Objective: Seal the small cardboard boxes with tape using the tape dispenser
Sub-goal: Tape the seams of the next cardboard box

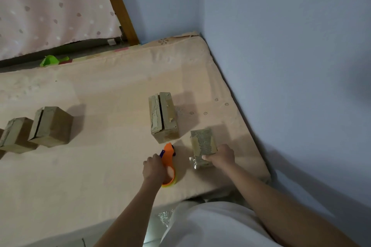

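Note:
An orange tape dispenser (169, 161) with a tape roll lies on the peach mattress (104, 106) near its front edge. My left hand (153, 168) grips it from the left. Just to the right, a small cardboard box (202, 142) carries a strip of tape along its top, and my right hand (221, 156) holds its near end, thumb pressed on the tape. Behind the dispenser stands another small box (163, 116) with a dark open slit between its top flaps.
Two more boxes (51, 126) (16, 135) stand in a row at the left edge. A green plastic object (52, 60) lies beyond the mattress's far side. Blue walls meet in a corner at the right. A wooden post and pink cloth rise at the back left.

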`<action>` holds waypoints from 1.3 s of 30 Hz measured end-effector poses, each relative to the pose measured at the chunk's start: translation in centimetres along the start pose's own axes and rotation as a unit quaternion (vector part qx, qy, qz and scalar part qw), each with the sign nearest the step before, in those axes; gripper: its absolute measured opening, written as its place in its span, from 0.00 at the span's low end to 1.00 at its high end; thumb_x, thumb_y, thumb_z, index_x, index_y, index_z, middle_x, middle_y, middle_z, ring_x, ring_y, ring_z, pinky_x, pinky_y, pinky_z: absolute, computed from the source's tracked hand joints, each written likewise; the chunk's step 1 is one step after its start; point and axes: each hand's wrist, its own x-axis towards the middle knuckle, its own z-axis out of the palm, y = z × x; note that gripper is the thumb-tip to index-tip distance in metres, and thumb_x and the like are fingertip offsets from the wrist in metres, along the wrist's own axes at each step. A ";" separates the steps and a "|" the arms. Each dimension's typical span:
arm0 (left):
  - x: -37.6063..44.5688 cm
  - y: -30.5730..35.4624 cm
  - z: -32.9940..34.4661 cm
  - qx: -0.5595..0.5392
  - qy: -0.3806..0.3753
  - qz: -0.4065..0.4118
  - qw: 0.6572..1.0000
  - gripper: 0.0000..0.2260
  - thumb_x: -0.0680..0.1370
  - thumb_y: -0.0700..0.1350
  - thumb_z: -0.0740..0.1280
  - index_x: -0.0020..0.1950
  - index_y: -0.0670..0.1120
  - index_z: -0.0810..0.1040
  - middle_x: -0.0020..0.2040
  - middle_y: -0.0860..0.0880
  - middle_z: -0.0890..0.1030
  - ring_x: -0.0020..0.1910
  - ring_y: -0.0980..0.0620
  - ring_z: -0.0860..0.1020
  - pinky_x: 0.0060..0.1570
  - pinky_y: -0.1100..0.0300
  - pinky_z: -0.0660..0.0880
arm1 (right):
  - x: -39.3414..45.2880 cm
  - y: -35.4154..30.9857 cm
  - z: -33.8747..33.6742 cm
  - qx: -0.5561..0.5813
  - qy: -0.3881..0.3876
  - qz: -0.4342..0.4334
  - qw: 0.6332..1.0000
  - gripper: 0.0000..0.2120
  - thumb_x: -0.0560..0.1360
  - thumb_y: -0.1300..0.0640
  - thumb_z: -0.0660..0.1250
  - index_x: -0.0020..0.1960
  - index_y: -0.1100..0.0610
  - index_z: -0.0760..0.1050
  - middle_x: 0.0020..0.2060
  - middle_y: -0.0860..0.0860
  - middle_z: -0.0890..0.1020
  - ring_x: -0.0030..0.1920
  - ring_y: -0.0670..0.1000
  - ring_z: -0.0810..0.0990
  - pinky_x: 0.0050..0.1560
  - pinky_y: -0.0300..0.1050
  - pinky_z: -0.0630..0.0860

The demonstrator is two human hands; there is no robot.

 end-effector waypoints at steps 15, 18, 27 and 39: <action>-2.4 5.9 0.6 -0.648 -0.243 -0.056 0.720 0.14 0.80 0.50 0.68 0.58 0.41 0.79 0.54 0.44 0.84 0.55 0.46 0.82 0.52 0.54 0.80 | 1.1 -0.5 -0.8 0.077 -0.006 0.013 0.997 0.21 0.65 0.48 0.82 0.53 0.55 0.81 0.47 0.50 0.85 0.46 0.49 0.83 0.40 0.40 0.79; -2.1 6.0 0.6 -0.657 -0.262 -0.066 0.704 0.16 0.78 0.49 0.71 0.60 0.40 0.79 0.55 0.45 0.85 0.58 0.47 0.81 0.55 0.52 0.78 | 1.2 -0.7 -1.0 0.082 -0.006 0.003 0.997 0.20 0.65 0.48 0.81 0.53 0.56 0.82 0.47 0.50 0.85 0.45 0.49 0.83 0.39 0.40 0.79; -2.5 6.5 0.2 -0.712 -0.296 -0.117 0.626 0.06 0.80 0.43 0.68 0.56 0.44 0.78 0.62 0.44 0.78 0.64 0.44 0.73 0.71 0.43 0.66 | 0.6 -1.7 -1.1 0.061 -0.007 0.006 0.998 0.20 0.66 0.46 0.81 0.50 0.56 0.80 0.44 0.48 0.83 0.45 0.49 0.82 0.38 0.40 0.77; -1.8 5.6 1.4 -0.746 -0.248 -0.136 0.603 0.28 0.73 0.42 0.76 0.71 0.40 0.70 0.60 0.41 0.82 0.58 0.46 0.82 0.53 0.52 0.81 | 0.3 -2.7 -1.9 0.062 -0.025 0.001 0.998 0.19 0.65 0.46 0.81 0.49 0.55 0.82 0.44 0.49 0.85 0.44 0.48 0.83 0.38 0.41 0.78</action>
